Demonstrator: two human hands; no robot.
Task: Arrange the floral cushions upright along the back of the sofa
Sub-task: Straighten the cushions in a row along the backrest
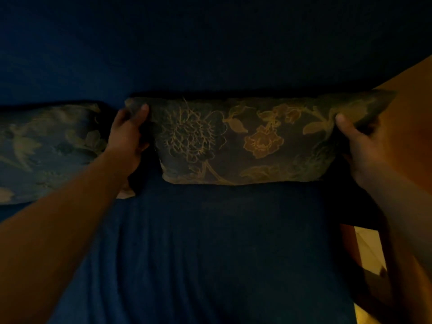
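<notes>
A dark floral cushion (245, 141) stands upright on the blue sofa seat (210, 253), leaning against the dark blue sofa back (210, 54). My left hand (128, 136) grips its upper left corner, thumb on the front. My right hand (360, 139) grips its upper right corner the same way. A second floral cushion (46, 150) stands upright at the left against the back, partly behind my left forearm. The light is very dim.
An orange-brown wooden armrest or side panel (411, 108) borders the sofa on the right. A pale floor strip (369, 249) shows beyond the seat's right edge.
</notes>
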